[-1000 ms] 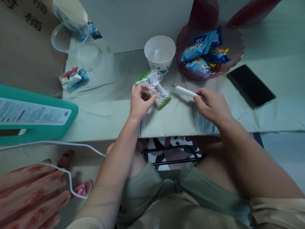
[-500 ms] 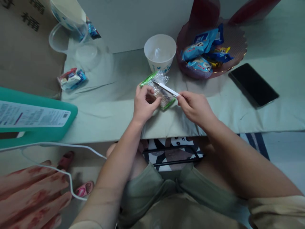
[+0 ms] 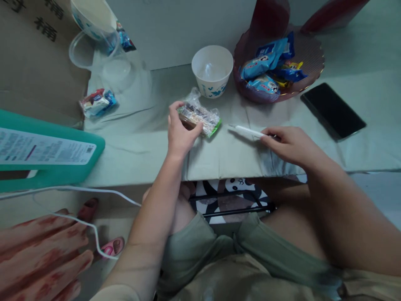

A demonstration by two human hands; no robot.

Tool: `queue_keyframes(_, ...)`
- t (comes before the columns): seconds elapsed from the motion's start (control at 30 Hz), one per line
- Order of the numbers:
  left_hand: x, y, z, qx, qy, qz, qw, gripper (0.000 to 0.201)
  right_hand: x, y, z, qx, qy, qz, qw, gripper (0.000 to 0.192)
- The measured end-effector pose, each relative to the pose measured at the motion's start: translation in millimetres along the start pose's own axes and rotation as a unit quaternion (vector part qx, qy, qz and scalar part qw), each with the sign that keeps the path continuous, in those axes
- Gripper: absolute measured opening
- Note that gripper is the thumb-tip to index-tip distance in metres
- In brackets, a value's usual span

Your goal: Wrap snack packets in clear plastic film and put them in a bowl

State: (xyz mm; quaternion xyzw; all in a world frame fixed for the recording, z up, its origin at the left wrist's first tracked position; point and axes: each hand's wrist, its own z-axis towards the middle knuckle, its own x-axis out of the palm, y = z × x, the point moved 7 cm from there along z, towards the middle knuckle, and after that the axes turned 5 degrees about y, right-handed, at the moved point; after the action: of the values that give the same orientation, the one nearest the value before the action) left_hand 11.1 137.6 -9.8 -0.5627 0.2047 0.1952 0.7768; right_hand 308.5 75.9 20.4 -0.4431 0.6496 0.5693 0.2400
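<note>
Grey-green cloth [image 3: 138,138] covers the table seen from the head camera. On it, the left hand [image 3: 180,131] pinches a clear snack pack [image 3: 200,116] between thumb and fingers. To its right, the right hand [image 3: 290,144] grips a white cutter [image 3: 247,131], whose tip points toward the pack, apart from it. Beyond the fingers stands a cup [image 3: 212,71].

Green-edged clear snack packet [image 3: 200,117]; white cutter [image 3: 247,131]; white cup [image 3: 212,71] with blue print; black phone [image 3: 332,110]
</note>
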Motion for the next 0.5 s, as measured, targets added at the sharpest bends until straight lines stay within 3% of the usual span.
queue_keyframes(0.13,-23.5,10.0,6.2,-0.020,-0.074,0.012,0.997,0.082,-10.6,-13.0,6.1,-0.007,-0.099,-0.091,0.991,0.024)
queue_keyframes(0.2,-23.2,18.3,13.5,-0.018,-0.066,-0.006,0.998,0.074,-11.8,-19.3,7.5,0.013,-0.130,-0.125,0.984,0.024)
queue_keyframes(0.27,-20.3,27.5,20.6,-0.033,-0.060,-0.015,0.998,0.052,-12.2,-19.0,6.5,0.024,-0.163,-0.142,0.976,0.027)
queue_keyframes(0.37,-18.7,33.2,24.9,-0.074,-0.077,-0.016,0.994,0.019,-4.4,1.6,5.6,-0.030,-0.177,-0.117,0.977,0.042)
queue_keyframes(0.43,-15.3,27.4,23.4,-0.087,-0.058,-0.036,0.994,0.017,5.6,24.0,7.1,-0.098,-0.157,-0.075,0.980,0.052)
queue_keyframes(0.5,-6.5,16.5,19.1,-0.091,0.008,-0.083,0.992,0.020,13.8,45.0,9.6,-0.153,-0.139,-0.040,0.978,0.064)
